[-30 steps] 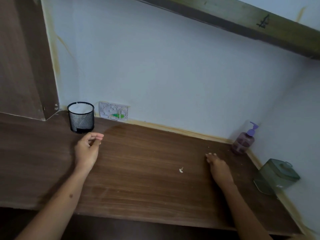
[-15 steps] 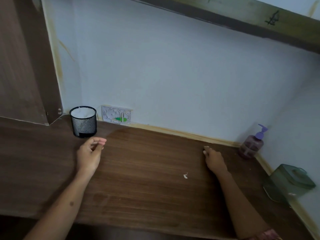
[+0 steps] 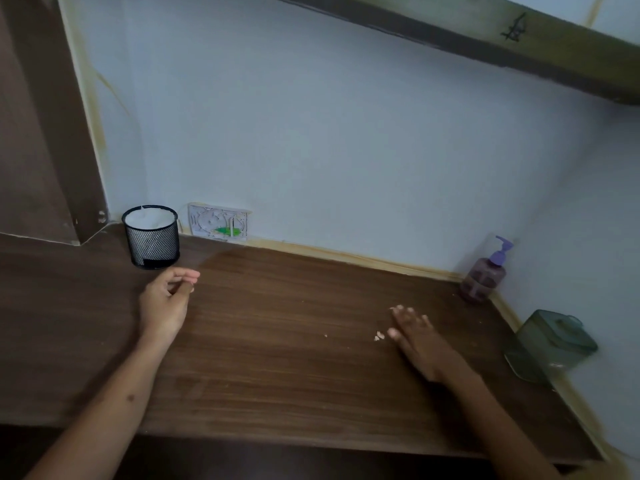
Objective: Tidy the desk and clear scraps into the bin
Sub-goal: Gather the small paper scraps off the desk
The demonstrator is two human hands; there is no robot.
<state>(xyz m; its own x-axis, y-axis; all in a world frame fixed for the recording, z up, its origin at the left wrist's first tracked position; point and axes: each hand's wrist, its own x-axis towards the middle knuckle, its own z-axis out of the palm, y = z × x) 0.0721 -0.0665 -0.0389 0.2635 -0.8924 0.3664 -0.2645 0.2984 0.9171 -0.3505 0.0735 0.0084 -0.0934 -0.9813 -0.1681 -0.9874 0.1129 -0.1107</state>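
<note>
Small pale scraps (image 3: 378, 336) lie on the brown desk (image 3: 277, 375), with a tinier crumb (image 3: 325, 336) a little to their left. My right hand (image 3: 415, 336) lies flat on the desk with straight fingers, its thumb side right beside the scraps. My left hand (image 3: 166, 299) hovers at the left with loosely curled fingers, thumb near the fingertips, and I see nothing in it. A black mesh cup (image 3: 151, 237) with white paper inside stands just behind the left hand.
A purple pump bottle (image 3: 485, 275) stands in the back right corner. A green translucent box (image 3: 550, 344) leans against the right wall. A white socket plate (image 3: 220, 221) sits on the back wall. A wooden shelf (image 3: 485, 32) runs overhead.
My right hand has slid back toward me and to the right of the scraps, fingers now spread flat. The scraps have shifted a little. The left hand has hardly moved.
</note>
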